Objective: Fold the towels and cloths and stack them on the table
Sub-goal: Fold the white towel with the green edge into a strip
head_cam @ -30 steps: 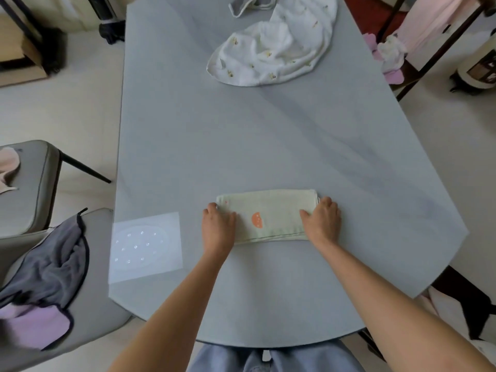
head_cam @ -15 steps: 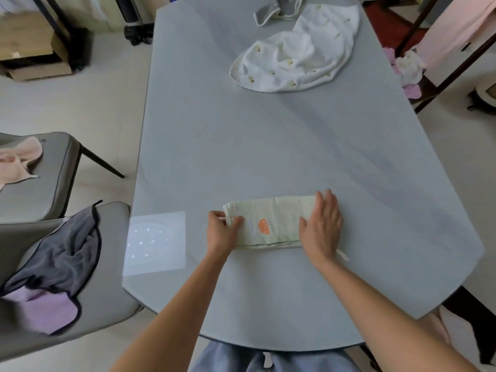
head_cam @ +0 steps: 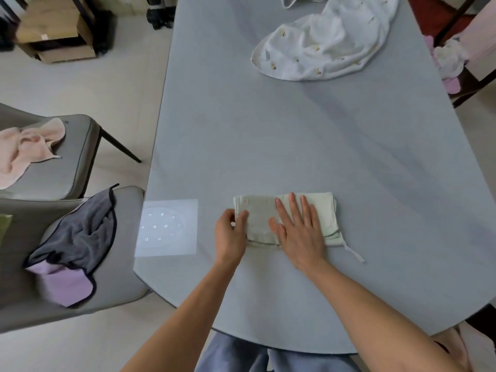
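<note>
Pale green cloth lies under both hands: the folded green towel (head_cam: 257, 210) rests flat on the grey table (head_cam: 295, 135), near the table's near edge and in front of the person. The right hand (head_cam: 299, 229) lies palm down on the towel's middle, its fingers (head_cam: 292, 204) straight and spread, pressing the fabric without curling around it; the fingertips stop just short of the towel's far edge. The left hand (head_cam: 230, 234) is at the towel's left end, thumb on top and fingers curled, pinching that end. Both forearms reach in from the bottom of the view, the right one crossing the near edge at a slant. A thin white loop (head_cam: 354, 253) trails from the towel's near right corner onto the bare tabletop. A white square mat (head_cam: 167, 228) lies just left of the left hand, near the table's left edge. Beyond the towel the tabletop is bare as far as a crumpled white printed cloth (head_cam: 322, 47) at the far end. Left of the table, a grey and purple cloth (head_cam: 72, 245) is heaped on a grey chair (head_cam: 128, 205), and a pink cloth (head_cam: 24, 151) lies on a second chair (head_cam: 77, 146).
</note>
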